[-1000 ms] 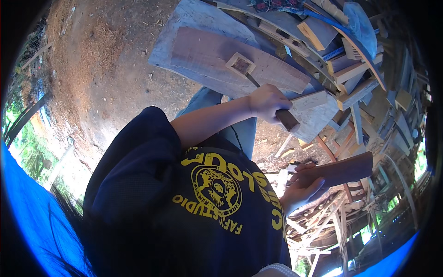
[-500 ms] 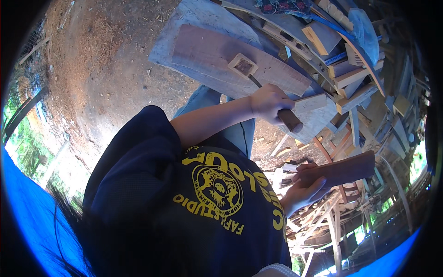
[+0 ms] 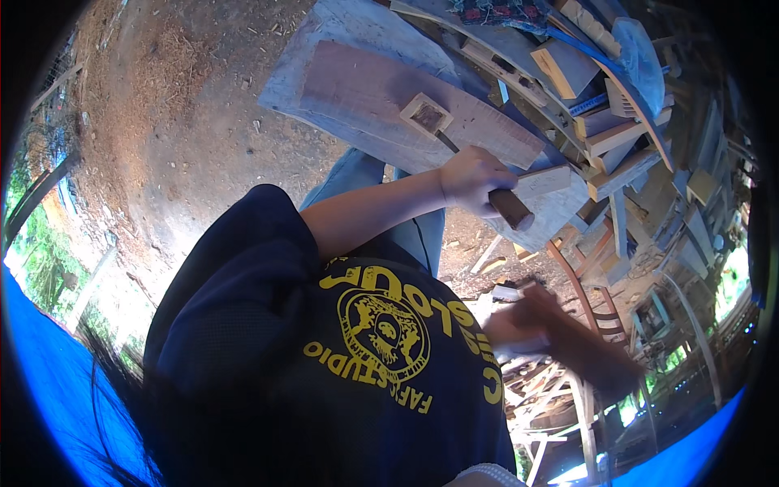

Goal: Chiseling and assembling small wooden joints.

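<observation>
Head view, looking down over a dark blue shirt [image 3: 324, 357] with a yellow round print: the left hand [image 3: 475, 178] is closed around the brown wooden handle of a chisel [image 3: 495, 199], whose thin dark blade runs up and left to a small square block [image 3: 426, 115]. The block sits on a long reddish plank [image 3: 365, 93], and the blade's tip meets its dark hollowed centre. The plank lies on a wider pale board [image 3: 341, 24] above bare earth strewn with shavings. The right hand [image 3: 519, 321] is lower in the frame and blurred; its fingers are wrapped round a brown wooden mallet [image 3: 592, 353] that points down and right, well apart from the chisel. Stacked timber offcuts [image 3: 617, 138] crowd the right of the scene, beside the plank.
</observation>
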Available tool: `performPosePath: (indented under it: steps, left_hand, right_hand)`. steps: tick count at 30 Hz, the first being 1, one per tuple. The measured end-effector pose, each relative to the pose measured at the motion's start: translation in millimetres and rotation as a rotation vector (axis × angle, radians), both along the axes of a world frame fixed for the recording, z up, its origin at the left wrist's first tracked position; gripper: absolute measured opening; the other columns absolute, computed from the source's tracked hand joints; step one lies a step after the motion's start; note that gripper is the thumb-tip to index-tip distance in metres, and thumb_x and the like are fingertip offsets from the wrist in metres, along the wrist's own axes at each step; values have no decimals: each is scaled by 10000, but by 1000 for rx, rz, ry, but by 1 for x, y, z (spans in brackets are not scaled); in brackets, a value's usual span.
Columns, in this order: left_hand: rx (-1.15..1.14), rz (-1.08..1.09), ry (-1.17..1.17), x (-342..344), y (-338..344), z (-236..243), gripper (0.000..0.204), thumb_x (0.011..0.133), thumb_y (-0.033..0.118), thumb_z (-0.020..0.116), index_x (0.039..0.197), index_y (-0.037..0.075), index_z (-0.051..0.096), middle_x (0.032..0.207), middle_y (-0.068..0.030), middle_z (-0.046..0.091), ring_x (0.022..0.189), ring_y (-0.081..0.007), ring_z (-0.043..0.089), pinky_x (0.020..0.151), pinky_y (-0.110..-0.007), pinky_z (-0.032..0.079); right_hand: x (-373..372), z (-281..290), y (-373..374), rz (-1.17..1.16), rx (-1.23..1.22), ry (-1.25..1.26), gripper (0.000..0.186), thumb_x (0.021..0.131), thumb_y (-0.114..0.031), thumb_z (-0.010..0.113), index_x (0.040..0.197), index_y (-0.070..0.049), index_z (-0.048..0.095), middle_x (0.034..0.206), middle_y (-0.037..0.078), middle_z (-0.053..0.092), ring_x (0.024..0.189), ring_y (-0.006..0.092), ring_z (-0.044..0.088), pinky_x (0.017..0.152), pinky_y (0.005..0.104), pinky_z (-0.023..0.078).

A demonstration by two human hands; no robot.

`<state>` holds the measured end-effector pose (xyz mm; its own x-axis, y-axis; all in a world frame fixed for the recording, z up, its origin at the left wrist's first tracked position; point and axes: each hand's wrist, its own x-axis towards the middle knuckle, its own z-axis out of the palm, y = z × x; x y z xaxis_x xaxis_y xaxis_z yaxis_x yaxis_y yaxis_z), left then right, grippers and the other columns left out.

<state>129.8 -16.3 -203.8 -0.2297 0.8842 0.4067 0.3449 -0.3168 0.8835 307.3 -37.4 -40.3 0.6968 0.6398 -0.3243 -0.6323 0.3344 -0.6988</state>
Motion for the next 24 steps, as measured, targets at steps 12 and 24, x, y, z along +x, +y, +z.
performPosePath:
  steps: [12, 24]
  left_hand:
    - [-74, 67, 5, -7, 2, -2, 193, 621, 280, 704, 722, 172, 581, 603, -17, 573, 574, -255, 607, 518, -389, 458]
    - [-77, 81, 49, 6, 8, 1, 188, 619, 289, 692, 703, 173, 571, 588, -7, 573, 553, -250, 604, 504, -384, 457]
  right_hand:
    - [-18, -18, -19, 1165, -522, -1633, 510, 874, -357, 628, 1153, 50, 497, 995, 164, 610, 948, 232, 608, 844, 319, 463]
    - [80, -52, 7, 875, -422, -1570, 506, 975, -298, 495, 1335, 43, 391, 1174, 146, 571, 1044, 233, 589, 875, 293, 477]
